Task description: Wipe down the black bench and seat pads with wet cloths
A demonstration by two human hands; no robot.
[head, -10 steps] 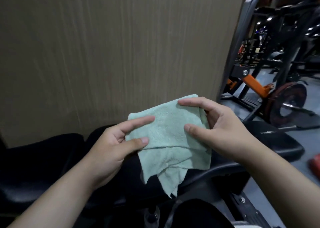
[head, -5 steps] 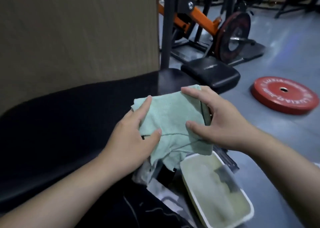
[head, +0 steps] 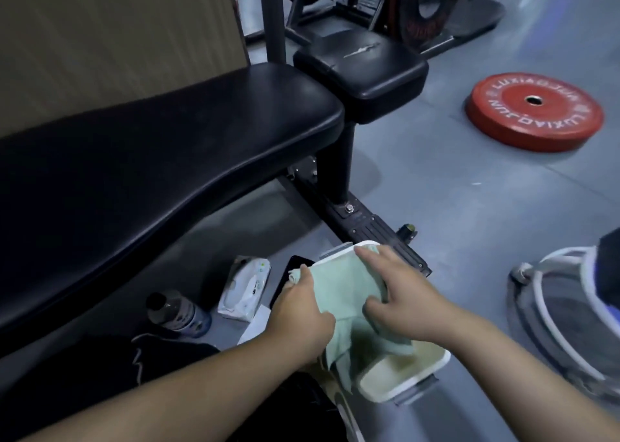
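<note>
Your left hand (head: 303, 310) and right hand (head: 401, 302) each pinch an edge of the green cloth (head: 345, 294), stretched over the white tub (head: 402, 379) on the floor.

Step in hand, by appearance: wetting the cloth. Next, dip, wring, then lift it to the black bench (head: 161, 159) on your left.

Grey floor (head: 469, 206), red weight plate (head: 533, 111), bottle (head: 177, 312), wipes pack (head: 245, 287), white tub (head: 402, 379)

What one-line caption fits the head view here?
Both hands, left hand and right hand, hold a green cloth over a white tub beside the black bench.
</note>
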